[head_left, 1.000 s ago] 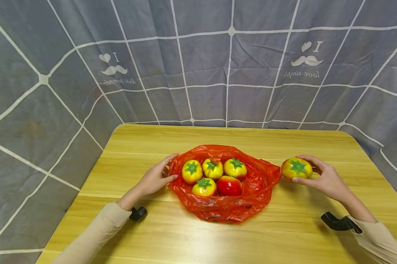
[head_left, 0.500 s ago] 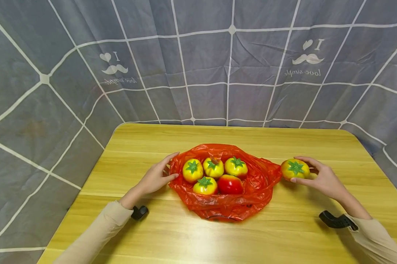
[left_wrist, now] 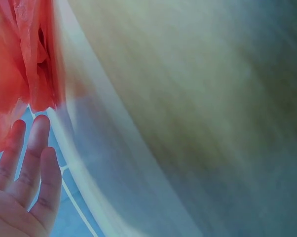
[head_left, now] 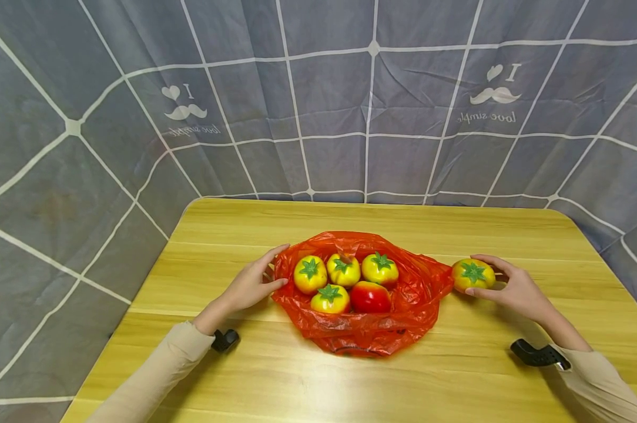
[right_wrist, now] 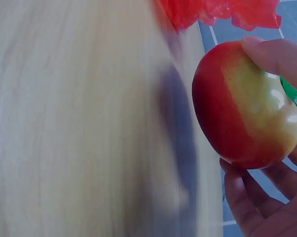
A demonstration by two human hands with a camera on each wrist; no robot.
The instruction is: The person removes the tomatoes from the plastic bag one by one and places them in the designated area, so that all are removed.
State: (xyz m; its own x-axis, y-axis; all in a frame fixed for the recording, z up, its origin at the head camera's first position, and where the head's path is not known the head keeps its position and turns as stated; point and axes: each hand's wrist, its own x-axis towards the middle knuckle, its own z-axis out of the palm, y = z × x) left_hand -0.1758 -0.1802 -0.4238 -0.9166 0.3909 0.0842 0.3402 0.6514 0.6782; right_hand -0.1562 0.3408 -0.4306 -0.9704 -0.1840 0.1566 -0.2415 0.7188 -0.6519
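Note:
A red plastic bag [head_left: 374, 329] lies spread on the table with its mouth facing up. Inside sit several yellow-red toy-like tomatoes [head_left: 379, 268] with green star-shaped leaves, plus one red fruit [head_left: 370, 297] whose leaf side does not show. My left hand [head_left: 251, 285] is at the bag's left edge, fingers fairly straight and spread; in the left wrist view they are close beside the red plastic. To the right of the bag, my right hand [head_left: 519, 291] grips another tomato [right_wrist: 244, 111] between thumb and fingers. That tomato is very near the bag's right corner.
The wooden table [head_left: 318, 388] has rounded far corners. A grey curtain [head_left: 329, 100] with white grid lines hangs behind it and along the sides. Black wrist straps [head_left: 535, 354] show at both sleeves.
My right hand has shifted slightly left and looks a little lower with the tomato. The left hand and the bag with its contents stay nearly still.

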